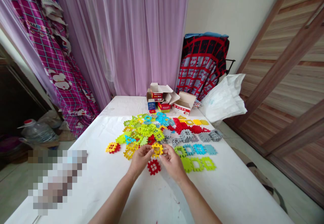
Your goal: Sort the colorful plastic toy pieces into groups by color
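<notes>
Between my two hands is a yellow interlocking building tile (pixel 157 149) with notched edges and an open middle. My left hand (pixel 141 158) pinches its left side, and my right hand (pixel 172 160) grips the right side. Just below it on the table lies a red window tile (pixel 154 167). A mixed heap of green tiles (pixel 146 129) and other colours spreads beyond my hands. To the right, green tiles (pixel 197 164) lie in a row, with blue tiles (pixel 199 149) behind them, then grey tiles (pixel 186 135) and red tiles (pixel 183 126).
Opened small cardboard boxes (pixel 181 107) stand at the far end of the white table (pixel 101 183). A white plastic bag (pixel 222 97) is at the back right edge. A pixelated patch covers something on the left. A large water bottle (pixel 37 131) stands off the table's left side.
</notes>
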`<state>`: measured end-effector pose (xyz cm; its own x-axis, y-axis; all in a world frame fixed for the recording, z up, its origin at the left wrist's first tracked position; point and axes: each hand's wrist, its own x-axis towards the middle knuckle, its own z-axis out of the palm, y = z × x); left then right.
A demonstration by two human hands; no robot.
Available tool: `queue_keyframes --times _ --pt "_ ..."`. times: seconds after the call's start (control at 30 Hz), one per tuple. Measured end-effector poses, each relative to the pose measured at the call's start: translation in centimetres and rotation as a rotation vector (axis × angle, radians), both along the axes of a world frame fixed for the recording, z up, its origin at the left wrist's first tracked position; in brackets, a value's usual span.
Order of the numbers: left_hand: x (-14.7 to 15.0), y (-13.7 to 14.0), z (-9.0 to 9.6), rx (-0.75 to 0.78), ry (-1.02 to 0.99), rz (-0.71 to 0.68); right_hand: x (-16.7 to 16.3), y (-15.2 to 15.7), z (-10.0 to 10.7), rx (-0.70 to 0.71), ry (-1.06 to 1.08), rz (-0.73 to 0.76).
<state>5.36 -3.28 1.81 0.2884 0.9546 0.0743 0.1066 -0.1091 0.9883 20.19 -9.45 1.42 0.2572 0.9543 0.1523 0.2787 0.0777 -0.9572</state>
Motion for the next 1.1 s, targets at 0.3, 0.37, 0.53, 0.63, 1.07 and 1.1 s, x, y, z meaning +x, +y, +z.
queue_keyframes --times 0.3,0.37,0.53,0.63,1.07,1.1 --pt "-0.7 -0.9 0.4 0.159 0.129 -0.143 1.8 -0.5 4.8 -0.041 -0.846 0.104" --pt "-1.4 -1.7 0.2 0.43 0.338 -0.21 3.4 -0.4 5.2 -0.057 -0.866 0.052" --pt "-3.1 -2.5 -2.0 0.973 0.763 -0.296 10.4 -0.1 6.7 -0.087 -0.846 -0.136" --pt "-3.7 -1.6 -3.3 1.089 0.825 -0.138 15.4 0.3 7.8 -0.088 -0.857 -0.21" --pt "-5.0 1.6 -5.3 1.379 0.947 -0.018 29.1 7.6 10.3 -0.375 -1.142 -0.301" --pt "-5.1 1.9 -5.6 1.365 0.936 -0.031 29.5 8.5 10.5 -0.4 -1.16 -0.279"
